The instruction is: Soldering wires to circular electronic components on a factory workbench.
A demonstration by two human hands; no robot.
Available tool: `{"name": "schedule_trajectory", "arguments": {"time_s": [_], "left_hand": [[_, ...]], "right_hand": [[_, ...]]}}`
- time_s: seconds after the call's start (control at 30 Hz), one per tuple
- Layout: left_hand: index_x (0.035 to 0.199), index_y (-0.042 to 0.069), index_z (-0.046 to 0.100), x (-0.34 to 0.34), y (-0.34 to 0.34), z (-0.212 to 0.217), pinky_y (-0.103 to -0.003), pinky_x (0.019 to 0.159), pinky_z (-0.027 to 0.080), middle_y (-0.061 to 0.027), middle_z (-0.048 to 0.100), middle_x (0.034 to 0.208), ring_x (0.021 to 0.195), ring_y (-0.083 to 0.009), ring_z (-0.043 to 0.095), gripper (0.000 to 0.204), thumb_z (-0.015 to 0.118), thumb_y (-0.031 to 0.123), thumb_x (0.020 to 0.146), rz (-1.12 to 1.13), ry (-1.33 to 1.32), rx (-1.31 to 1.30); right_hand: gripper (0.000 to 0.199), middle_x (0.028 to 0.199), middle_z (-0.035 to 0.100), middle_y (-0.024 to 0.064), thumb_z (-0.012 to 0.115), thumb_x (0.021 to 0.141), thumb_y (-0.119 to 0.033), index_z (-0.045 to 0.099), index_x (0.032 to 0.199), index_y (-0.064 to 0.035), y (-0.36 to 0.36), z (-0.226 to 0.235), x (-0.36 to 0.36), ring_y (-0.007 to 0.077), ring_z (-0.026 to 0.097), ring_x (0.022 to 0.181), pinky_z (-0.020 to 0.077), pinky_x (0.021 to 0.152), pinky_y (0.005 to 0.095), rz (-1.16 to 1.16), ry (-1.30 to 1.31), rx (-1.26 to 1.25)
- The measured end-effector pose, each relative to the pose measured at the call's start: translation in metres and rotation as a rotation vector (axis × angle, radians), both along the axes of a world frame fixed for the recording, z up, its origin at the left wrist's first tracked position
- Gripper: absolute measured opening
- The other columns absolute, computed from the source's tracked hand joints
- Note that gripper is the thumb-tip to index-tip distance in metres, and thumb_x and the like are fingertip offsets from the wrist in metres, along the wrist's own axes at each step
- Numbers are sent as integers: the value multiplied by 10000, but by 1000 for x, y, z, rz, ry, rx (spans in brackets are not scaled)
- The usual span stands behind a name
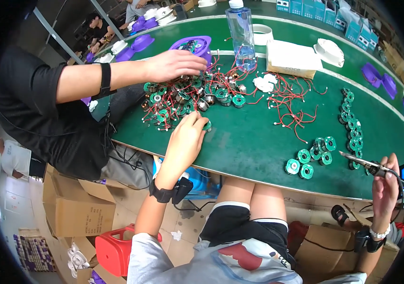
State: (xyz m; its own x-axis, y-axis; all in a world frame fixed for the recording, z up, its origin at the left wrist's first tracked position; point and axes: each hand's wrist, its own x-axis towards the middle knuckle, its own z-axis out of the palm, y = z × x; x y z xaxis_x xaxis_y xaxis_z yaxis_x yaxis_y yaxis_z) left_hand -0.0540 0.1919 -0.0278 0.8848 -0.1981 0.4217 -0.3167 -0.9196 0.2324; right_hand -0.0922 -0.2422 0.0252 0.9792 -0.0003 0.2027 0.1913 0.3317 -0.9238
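Note:
My left hand reaches onto the green table and pinches a small green coil part at the near edge of a pile of green coils with red wires. My right hand holds a soldering iron at the table's right front edge, its tip pointing left toward a small group of green coils. A co-worker's hand rests on the far side of the pile.
A clear water bottle stands behind the pile, beside a white box and loose red wires. A row of green coils lies to the right. Purple housings sit at the back. Cardboard boxes and a red stool stand below.

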Motion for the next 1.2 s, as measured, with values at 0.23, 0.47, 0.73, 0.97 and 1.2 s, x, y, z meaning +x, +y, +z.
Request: {"name": "schedule_trajectory", "arguments": {"time_s": [0.23,0.47,0.73,0.97,1.2], "left_hand": [[864,-7,528,-4,-36,-15,-368,660,433,-135,485,801,755,-302,520,124,533,-3,740,-5,-88,1],[880,6,556,19,-11,5,-338,755,411,-94,512,903,877,-263,475,255,613,-9,632,-113,-46,102],[808,40,509,32,-43,-4,-351,707,360,-75,501,790,793,-242,457,225,650,101,643,-257,-135,205],[739,51,506,37,-97,-15,-339,661,350,-43,481,668,703,-214,462,179,648,125,660,-472,-100,-85],[793,33,505,16,-126,-11,-311,514,428,-80,526,693,569,-222,524,130,599,89,722,-391,139,-371]], "right_hand": [[185,699,457,82,524,779,-116,361,838,-49,4,-14,2,31,297,349,239,292,116,-35,45,0],[161,696,457,85,507,788,-113,366,826,-47,-2,-18,2,24,313,364,241,301,115,-32,42,-26],[140,688,460,76,479,799,-118,357,796,-50,-7,-18,6,21,300,368,245,311,119,-68,38,-39],[125,693,475,69,483,786,-110,367,790,-64,-11,-20,10,24,354,413,261,323,118,-111,66,-34],[119,688,489,72,498,774,-98,385,796,-71,-1,-18,4,33,386,426,269,323,127,-95,98,-57]]}}
